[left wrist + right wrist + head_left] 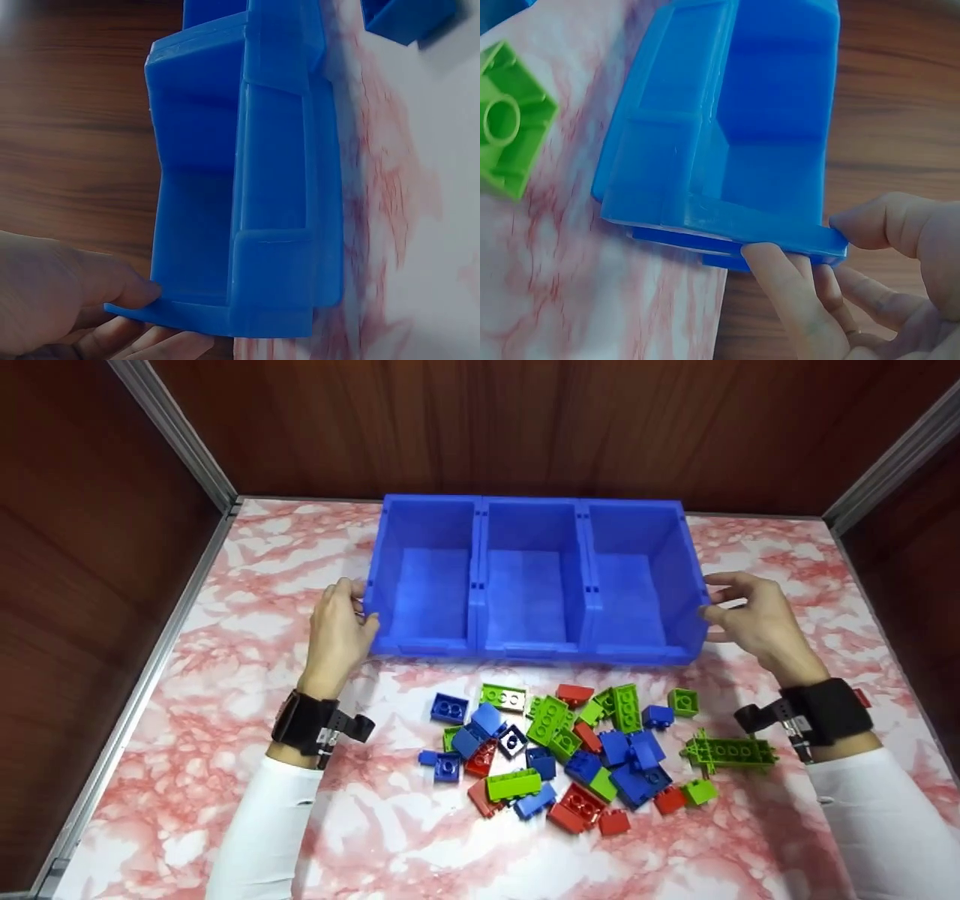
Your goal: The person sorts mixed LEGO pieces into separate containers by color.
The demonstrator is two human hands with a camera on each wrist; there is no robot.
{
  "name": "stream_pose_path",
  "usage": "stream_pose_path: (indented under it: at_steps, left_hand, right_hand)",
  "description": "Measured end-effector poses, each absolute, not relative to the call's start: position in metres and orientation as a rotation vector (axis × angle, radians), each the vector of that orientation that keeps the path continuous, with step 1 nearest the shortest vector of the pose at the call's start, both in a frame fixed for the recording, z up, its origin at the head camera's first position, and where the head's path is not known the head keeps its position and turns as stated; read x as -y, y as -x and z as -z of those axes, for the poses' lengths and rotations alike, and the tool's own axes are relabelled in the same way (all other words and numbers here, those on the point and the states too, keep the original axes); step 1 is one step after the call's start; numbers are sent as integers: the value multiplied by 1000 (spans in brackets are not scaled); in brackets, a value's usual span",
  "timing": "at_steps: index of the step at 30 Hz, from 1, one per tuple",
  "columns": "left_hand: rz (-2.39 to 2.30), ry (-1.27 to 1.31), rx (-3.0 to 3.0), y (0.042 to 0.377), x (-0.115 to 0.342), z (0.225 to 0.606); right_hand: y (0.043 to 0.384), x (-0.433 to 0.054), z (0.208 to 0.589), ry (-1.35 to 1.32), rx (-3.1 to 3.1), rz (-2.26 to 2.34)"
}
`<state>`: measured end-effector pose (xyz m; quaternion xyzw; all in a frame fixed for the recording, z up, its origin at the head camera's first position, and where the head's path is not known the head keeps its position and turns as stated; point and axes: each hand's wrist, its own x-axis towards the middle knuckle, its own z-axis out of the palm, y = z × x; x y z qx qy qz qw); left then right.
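A blue storage bin with three compartments (530, 654) stands at the back of the table, its compartments empty. My left hand (339, 628) grips the bin's left side wall, thumb on the rim and fingers outside. In the left wrist view the left hand's thumb (124, 289) lies over the wall edge with the other fingers beneath. At the opposite end my right hand (757, 619) pinches the right side wall between thumb and fingers. The right wrist view has the right hand's fingers (791, 300) along the outer wall, thumb at its edge.
In front of the bin lies a loose pile of toy building bricks (551, 720) in green, blue, red and white. A long green brick piece (731, 751) lies right of the pile. Dark wooden panels (525, 427) enclose the marbled tabletop (247, 660) at the back and sides.
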<state>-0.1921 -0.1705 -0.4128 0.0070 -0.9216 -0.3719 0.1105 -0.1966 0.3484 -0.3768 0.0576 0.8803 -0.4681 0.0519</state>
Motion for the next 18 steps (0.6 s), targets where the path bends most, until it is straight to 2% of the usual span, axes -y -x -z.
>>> stream_pose_path:
  at_steps: [18]
  left_hand:
    - [1279, 57, 2582, 176, 144, 419]
  right_hand:
    - [182, -381, 376, -223, -2727, 1391]
